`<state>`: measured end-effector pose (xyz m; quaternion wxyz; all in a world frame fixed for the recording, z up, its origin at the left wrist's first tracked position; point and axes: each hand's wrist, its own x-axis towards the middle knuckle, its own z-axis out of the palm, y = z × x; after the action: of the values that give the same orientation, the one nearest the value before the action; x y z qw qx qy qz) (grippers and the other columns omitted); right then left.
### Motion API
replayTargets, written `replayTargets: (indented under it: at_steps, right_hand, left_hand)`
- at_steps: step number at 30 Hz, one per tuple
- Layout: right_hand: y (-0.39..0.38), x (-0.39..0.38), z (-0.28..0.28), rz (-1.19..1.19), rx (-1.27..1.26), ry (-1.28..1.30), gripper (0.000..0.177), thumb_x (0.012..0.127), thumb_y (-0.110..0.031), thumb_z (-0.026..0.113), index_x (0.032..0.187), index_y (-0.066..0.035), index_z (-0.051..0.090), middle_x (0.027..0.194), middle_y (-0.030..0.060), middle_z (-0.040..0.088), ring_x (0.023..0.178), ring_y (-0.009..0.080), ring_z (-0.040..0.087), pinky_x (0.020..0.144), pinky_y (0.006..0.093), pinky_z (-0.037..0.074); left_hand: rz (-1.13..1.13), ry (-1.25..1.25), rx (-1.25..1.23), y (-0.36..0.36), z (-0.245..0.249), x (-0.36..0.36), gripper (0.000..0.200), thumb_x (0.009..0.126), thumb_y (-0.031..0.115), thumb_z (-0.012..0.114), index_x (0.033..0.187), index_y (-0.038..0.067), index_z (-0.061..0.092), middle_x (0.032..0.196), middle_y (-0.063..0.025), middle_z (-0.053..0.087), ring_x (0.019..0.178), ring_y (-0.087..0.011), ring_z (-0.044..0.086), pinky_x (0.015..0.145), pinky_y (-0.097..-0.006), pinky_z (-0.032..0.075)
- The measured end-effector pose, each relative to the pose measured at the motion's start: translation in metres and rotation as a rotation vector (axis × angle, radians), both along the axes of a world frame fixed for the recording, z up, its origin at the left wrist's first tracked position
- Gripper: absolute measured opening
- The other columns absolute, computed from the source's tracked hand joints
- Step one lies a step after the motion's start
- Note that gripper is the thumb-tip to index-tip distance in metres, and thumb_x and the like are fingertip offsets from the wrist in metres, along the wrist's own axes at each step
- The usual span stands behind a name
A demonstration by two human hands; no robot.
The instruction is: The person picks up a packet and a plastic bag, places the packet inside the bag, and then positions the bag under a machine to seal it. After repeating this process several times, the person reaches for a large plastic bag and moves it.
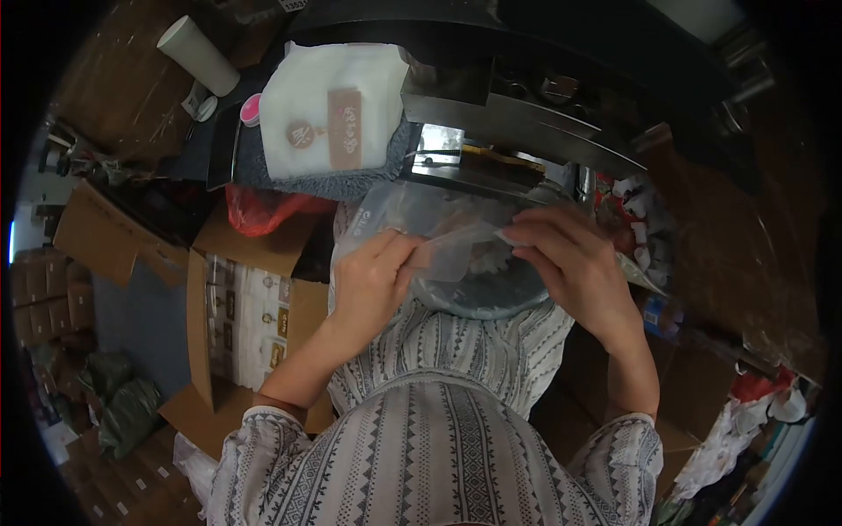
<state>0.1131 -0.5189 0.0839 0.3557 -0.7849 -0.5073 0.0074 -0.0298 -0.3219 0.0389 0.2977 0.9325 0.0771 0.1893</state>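
Note:
A clear plastic bag point(449, 252) with faint white print at its left end is stretched between my hands above my lap. My left hand point(375, 273) pinches the bag's left part between thumb and fingers. On the other side, my right hand point(568, 261) has its thumb and fingertips closed on the bag's upper right edge. Under the bag a round grey-blue basin point(478, 307) rests on my lap. Whitish pieces lie in the basin, seen only partly through the plastic.
A white printed package point(338, 114) sits on a grey fluffy towel point(351, 182) ahead on the left, near a white cup point(198, 56) and a pink-topped jar point(252, 110). An open carton point(200, 329) of wrapped packs stands at my left. A metal-edged machine point(535, 110) is directly ahead.

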Motion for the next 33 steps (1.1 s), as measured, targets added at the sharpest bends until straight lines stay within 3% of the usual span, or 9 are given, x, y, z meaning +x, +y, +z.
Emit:
replayTargets:
  at_steps: [7,9,16,19,23,24,27,31,33]
  right_hand:
    - [0.000,0.006,-0.018,-0.068,0.053,0.411,0.025,0.080,-0.005,0.069,0.105,-0.004,0.066,0.098,0.0104,0.065,0.091,0.0229,0.064,0.076,0.0328,0.051]
    - [-0.003,0.010,-0.019,-0.184,0.096,0.432,0.026,0.081,-0.006,0.069,0.107,-0.004,0.064,0.097,0.0106,0.065,0.090,0.0228,0.064,0.077,0.0328,0.051]
    - [-0.047,0.039,-0.030,-0.517,-0.201,-0.072,0.031,0.084,-0.011,0.065,0.114,-0.005,0.058,0.106,0.0141,0.062,0.093,0.0309,0.062,0.077,0.0396,0.050]
    - [-0.063,0.067,-0.063,-0.680,-0.347,-0.211,0.028,0.085,-0.010,0.060,0.112,-0.006,0.056,0.110,0.0148,0.058,0.094,0.0376,0.061,0.077,0.0447,0.049]
    - [-0.064,0.073,-0.065,-0.731,-0.320,-0.121,0.022,0.082,0.002,0.053,0.103,-0.001,0.060,0.109,0.0191,0.059,0.092,0.0396,0.060,0.076,0.0444,0.049]
    - [-0.068,0.072,-0.068,-0.731,-0.321,-0.119,0.022,0.082,0.002,0.053,0.103,-0.001,0.060,0.109,0.0191,0.059,0.092,0.0396,0.060,0.076,0.0444,0.049]
    - [-0.072,0.075,-0.068,-0.659,-0.273,-0.138,0.020,0.082,0.002,0.054,0.101,0.000,0.059,0.104,0.0195,0.060,0.092,0.0394,0.060,0.076,0.0443,0.049]
    - [-0.074,0.066,-0.065,-0.639,-0.279,-0.101,0.022,0.081,0.003,0.053,0.102,-0.001,0.060,0.099,0.0184,0.062,0.092,0.0381,0.061,0.077,0.0419,0.049]
    - [-0.078,0.067,-0.066,-0.610,-0.252,-0.095,0.022,0.081,0.004,0.054,0.102,-0.001,0.060,0.099,0.0180,0.063,0.092,0.0379,0.062,0.077,0.0412,0.049]
  left_hand:
    - [-0.259,0.151,-0.216,-0.009,-0.022,0.023,0.011,0.086,0.011,0.064,0.092,0.002,0.066,0.074,-0.0089,0.066,0.064,-0.0256,0.065,0.056,-0.0339,0.049]
    - [-0.082,0.432,-0.978,-0.013,-0.024,0.038,0.020,0.090,0.017,0.062,0.096,-0.002,0.066,0.072,-0.0072,0.067,0.066,-0.0156,0.067,0.056,-0.0283,0.050]
    - [0.056,0.415,-1.417,-0.007,-0.032,0.088,0.027,0.091,0.022,0.063,0.090,-0.005,0.066,0.075,-0.0048,0.065,0.062,-0.0070,0.061,0.059,-0.0205,0.049]
    - [0.029,0.450,-1.307,-0.004,-0.029,0.084,0.033,0.093,0.026,0.061,0.091,-0.006,0.066,0.075,-0.0048,0.065,0.067,-0.0080,0.061,0.062,-0.0228,0.049]
    - [0.282,-0.202,0.090,0.062,-0.040,0.072,0.057,0.089,0.032,0.064,0.127,-0.006,0.046,0.122,-0.0239,0.053,0.110,-0.0339,0.056,0.093,-0.0425,0.044]
    - [0.386,0.019,0.525,0.079,-0.060,0.061,0.070,0.084,0.033,0.067,0.139,0.002,0.035,0.134,-0.0267,0.040,0.124,-0.0378,0.042,0.104,-0.0491,0.030]
    - [0.184,0.021,0.585,0.070,-0.074,0.030,0.061,0.083,0.027,0.067,0.134,0.006,0.042,0.125,-0.0204,0.050,0.117,-0.0345,0.048,0.099,-0.0533,0.032]
    - [0.270,0.105,0.469,0.080,-0.059,0.013,0.044,0.081,0.020,0.067,0.120,0.005,0.054,0.114,-0.0131,0.057,0.110,-0.0312,0.052,0.094,-0.0512,0.035]
    - [0.277,0.099,0.385,0.079,-0.055,0.009,0.024,0.080,0.011,0.065,0.103,0.005,0.061,0.097,-0.0096,0.062,0.091,-0.0319,0.058,0.082,-0.0450,0.043]
